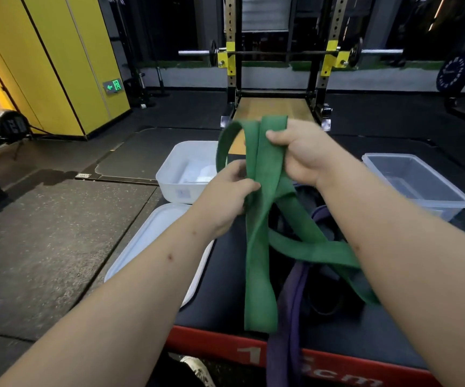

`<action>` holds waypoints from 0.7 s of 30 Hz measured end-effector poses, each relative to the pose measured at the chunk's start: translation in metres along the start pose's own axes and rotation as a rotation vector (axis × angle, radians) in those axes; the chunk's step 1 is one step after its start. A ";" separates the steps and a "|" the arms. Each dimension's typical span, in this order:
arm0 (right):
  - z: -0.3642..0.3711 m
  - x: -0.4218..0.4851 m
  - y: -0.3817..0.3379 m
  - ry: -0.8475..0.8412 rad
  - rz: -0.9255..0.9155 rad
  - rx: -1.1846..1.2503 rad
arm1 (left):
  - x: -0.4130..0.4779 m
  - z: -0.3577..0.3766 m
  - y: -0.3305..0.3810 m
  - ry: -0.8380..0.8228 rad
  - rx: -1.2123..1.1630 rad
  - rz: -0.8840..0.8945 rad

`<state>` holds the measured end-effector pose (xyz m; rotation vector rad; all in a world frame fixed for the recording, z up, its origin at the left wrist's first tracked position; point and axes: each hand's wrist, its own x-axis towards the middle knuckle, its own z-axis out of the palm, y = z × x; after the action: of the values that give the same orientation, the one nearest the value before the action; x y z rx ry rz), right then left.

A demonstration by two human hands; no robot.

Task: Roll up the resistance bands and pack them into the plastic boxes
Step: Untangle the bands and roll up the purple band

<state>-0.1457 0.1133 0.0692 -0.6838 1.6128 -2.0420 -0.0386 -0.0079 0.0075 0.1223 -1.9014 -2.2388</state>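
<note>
Head view: both bare forearms reach out over a black padded platform with a red front edge (337, 325).
Left hand: the left hand (225, 196) pinches the wide green resistance band (262, 219) low on its left strand, thumb and fingers closed on it.
Right hand: the right hand (301, 152) is fisted around the band's upper fold, thumb pressed across the front.
Band position: held up in the air between the two hands, above the middle of the platform.
Band axis: runs mostly up and down, top loop pointing away from the person, bottom loop hanging to the platform near the red edge; a second strand trails off low to the right.
Underneath: a purple resistance band (290, 308) lies under the green one and drapes over the front edge.
Left side: a white plastic box (175, 185) sits at the far left corner, with a white plastic lid (153, 247) just in front of it overhanging the platform's left edge.
Right side: a clear plastic box (421, 188) stands at the far right, well apart from the hands.
Open room: bare padding shows near the front corners; dark rubber floor (58, 247) lies open on the left.
</note>
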 end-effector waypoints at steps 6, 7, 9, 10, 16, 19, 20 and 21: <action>-0.019 -0.036 0.045 -0.060 0.159 -0.037 | -0.011 -0.002 -0.005 0.019 -0.088 -0.217; -0.022 -0.040 0.049 -0.076 0.173 -0.056 | -0.012 -0.001 -0.006 0.005 -0.042 -0.259; -0.024 -0.049 0.054 -0.105 0.234 -0.104 | -0.013 0.002 -0.011 -0.051 0.013 -0.302; -0.022 -0.055 0.055 -0.122 0.263 -0.148 | -0.013 0.004 -0.012 -0.070 0.005 -0.304; -0.038 -0.060 0.073 -0.320 0.413 -0.583 | -0.015 0.003 -0.019 0.019 -0.179 -0.280; -0.044 -0.060 0.069 -0.427 0.478 -0.486 | -0.018 0.001 -0.021 0.033 -0.179 -0.292; -0.044 -0.061 0.064 -0.419 0.449 -0.450 | -0.019 0.000 -0.021 0.027 -0.183 -0.287; -0.044 -0.060 0.059 -0.389 0.420 -0.425 | -0.020 -0.001 -0.021 0.014 -0.187 -0.280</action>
<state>-0.1239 0.1707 -0.0030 -0.7495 1.7781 -1.1987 -0.0214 -0.0018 -0.0145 0.3969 -1.7481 -2.5747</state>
